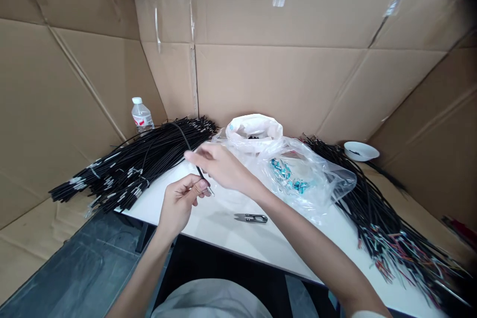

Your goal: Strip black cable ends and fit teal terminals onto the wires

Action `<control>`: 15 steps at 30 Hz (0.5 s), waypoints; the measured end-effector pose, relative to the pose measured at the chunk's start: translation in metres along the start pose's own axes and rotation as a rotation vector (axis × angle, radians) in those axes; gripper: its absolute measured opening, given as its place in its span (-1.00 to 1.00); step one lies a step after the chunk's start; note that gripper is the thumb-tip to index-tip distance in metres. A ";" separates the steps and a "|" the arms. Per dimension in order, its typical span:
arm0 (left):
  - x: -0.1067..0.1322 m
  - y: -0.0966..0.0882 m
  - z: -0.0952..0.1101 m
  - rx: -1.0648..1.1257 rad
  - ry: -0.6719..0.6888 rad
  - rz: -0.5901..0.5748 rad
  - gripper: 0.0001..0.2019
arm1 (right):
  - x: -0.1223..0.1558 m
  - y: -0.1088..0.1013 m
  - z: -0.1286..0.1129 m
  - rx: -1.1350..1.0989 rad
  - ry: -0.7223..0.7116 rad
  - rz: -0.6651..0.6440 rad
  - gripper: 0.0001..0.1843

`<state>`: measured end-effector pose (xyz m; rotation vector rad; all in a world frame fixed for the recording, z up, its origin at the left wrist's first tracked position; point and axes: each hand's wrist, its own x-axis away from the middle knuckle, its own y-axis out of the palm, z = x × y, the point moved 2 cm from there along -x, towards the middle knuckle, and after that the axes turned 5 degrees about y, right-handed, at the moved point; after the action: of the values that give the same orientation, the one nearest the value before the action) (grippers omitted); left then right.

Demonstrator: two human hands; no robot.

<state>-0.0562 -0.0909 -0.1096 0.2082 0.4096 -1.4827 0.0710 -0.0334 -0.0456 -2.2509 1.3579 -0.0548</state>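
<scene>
My left hand pinches a black cable close to its end, where a silvery metal tip sticks out past the thumb. Just above it, my right hand has its fingers closed on the same cable, which passes behind the fingertips and arches up toward the left. Part of the grip is hidden by the back of the right hand. On the white table below lies a pair of black thread snips, touched by neither hand.
Bundled black cables heap on the left beside a plastic bottle. Behind my hands are a white bag and a clear bag with small blue parts. More cables and a white bowl lie right. Cardboard walls enclose the table.
</scene>
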 end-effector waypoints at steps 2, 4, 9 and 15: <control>0.004 -0.003 -0.007 -0.009 0.000 0.035 -0.65 | 0.021 0.006 0.012 -0.052 0.068 -0.087 -0.52; 0.009 -0.006 -0.013 -0.016 -0.013 0.053 -0.63 | 0.039 0.012 0.024 -0.216 0.144 -0.143 -0.55; 0.018 -0.009 -0.026 -0.076 -0.026 0.070 -0.64 | 0.063 0.023 0.040 -0.221 0.185 -0.115 -0.74; 0.013 -0.007 -0.029 -0.061 -0.094 -0.030 -0.59 | 0.056 0.024 0.051 -0.171 0.160 -0.076 -0.66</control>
<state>-0.0661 -0.0928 -0.1402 0.0843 0.3829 -1.5010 0.0938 -0.0690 -0.1133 -2.4871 1.4049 -0.1539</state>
